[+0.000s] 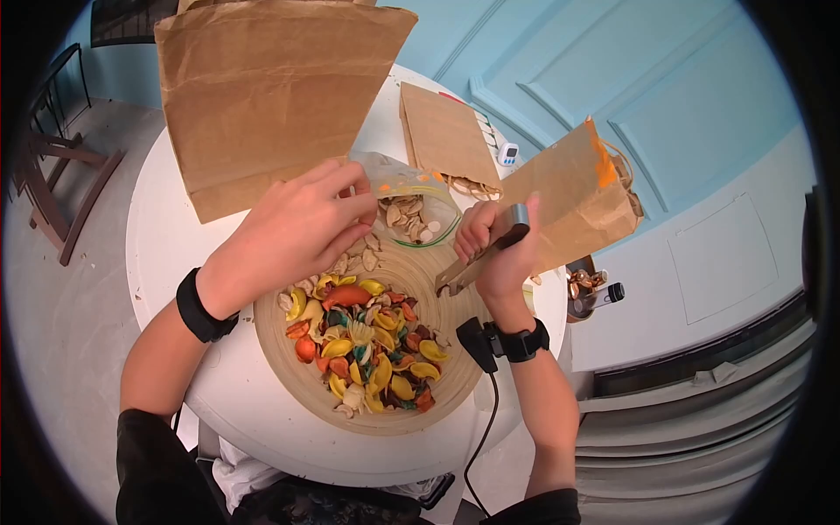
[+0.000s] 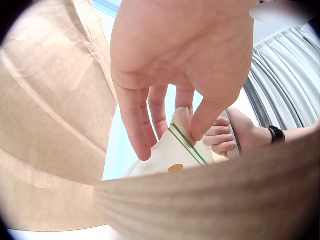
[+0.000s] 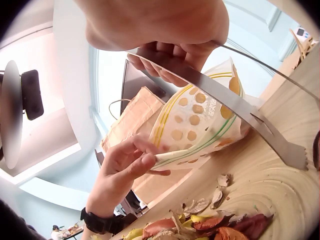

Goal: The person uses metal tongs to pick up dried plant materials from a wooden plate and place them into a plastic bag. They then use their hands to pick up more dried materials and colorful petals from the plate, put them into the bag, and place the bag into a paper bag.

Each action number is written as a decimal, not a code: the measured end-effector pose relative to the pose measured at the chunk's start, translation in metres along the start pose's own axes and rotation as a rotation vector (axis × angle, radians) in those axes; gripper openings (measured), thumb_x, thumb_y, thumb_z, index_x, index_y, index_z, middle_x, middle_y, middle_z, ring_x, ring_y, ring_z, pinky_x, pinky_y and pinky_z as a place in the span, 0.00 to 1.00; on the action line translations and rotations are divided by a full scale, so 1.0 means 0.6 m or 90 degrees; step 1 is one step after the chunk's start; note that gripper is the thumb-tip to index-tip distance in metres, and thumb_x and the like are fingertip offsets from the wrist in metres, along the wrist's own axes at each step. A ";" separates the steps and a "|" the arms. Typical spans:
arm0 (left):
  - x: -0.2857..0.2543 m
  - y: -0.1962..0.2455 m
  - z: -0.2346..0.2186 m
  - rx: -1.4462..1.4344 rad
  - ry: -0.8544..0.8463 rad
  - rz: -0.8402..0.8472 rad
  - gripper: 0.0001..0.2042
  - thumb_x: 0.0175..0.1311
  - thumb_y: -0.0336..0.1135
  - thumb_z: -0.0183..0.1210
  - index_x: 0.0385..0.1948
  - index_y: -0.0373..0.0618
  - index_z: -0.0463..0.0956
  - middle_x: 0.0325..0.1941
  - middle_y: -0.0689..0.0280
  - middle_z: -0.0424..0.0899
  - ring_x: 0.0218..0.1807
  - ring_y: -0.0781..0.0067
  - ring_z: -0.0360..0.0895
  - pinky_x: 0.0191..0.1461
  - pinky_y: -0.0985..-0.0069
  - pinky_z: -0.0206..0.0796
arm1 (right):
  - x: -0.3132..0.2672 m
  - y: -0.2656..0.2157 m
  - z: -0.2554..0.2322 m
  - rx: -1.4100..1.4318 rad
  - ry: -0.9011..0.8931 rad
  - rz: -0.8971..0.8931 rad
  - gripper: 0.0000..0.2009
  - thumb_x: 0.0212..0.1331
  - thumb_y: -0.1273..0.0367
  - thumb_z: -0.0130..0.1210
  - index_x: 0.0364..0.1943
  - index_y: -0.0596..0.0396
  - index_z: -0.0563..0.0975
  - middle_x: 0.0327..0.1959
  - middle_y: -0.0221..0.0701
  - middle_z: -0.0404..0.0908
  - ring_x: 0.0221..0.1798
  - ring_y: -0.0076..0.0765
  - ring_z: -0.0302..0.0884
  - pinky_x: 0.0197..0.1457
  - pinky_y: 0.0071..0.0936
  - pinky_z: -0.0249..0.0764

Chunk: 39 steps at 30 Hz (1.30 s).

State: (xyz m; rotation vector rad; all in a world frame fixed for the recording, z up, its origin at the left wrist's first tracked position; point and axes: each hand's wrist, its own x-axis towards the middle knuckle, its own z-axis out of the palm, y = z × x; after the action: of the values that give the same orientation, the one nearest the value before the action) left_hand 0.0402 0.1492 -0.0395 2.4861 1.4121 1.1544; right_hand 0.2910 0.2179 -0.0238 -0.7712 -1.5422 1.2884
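Observation:
My left hand (image 1: 302, 219) pinches the rim of a clear zip bag (image 3: 200, 112) printed with orange dots, thumb on one side and fingers on the other. The bag's mouth gapes toward me, with pale dried slices (image 1: 402, 219) inside. My right hand (image 1: 506, 262) grips metal tongs (image 3: 222, 92) beside the bag. Their two arms stand apart, toothed tips over the round wooden tray (image 1: 418, 273). On that tray lies a heap of colourful potpourri (image 1: 367, 346) in yellow, orange and green, and a few pale slices (image 1: 363, 255) lie near the bag's mouth.
A tall brown paper bag (image 1: 271, 105) stands behind my left hand. Another paper bag (image 1: 569, 197) leans at the right, and a flat one (image 1: 446, 136) lies at the back near a small white timer (image 1: 507, 154). A dark container with copper-coloured items (image 1: 584, 284) stands at the right.

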 end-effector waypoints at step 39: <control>0.000 0.005 0.001 -0.003 -0.026 -0.010 0.05 0.65 0.32 0.64 0.36 0.42 0.79 0.46 0.62 0.78 0.50 0.57 0.78 0.49 0.61 0.73 | -0.082 -0.027 -0.032 0.144 -0.036 0.080 0.38 0.75 0.37 0.20 0.15 0.51 0.60 0.17 0.33 0.61 0.19 0.32 0.56 0.24 0.29 0.59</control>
State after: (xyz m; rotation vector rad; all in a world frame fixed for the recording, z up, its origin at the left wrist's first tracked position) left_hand 0.0427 0.1475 -0.0387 2.4757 1.4142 1.0957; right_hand 0.3277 0.1764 -0.0215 -0.6996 -1.3799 1.5583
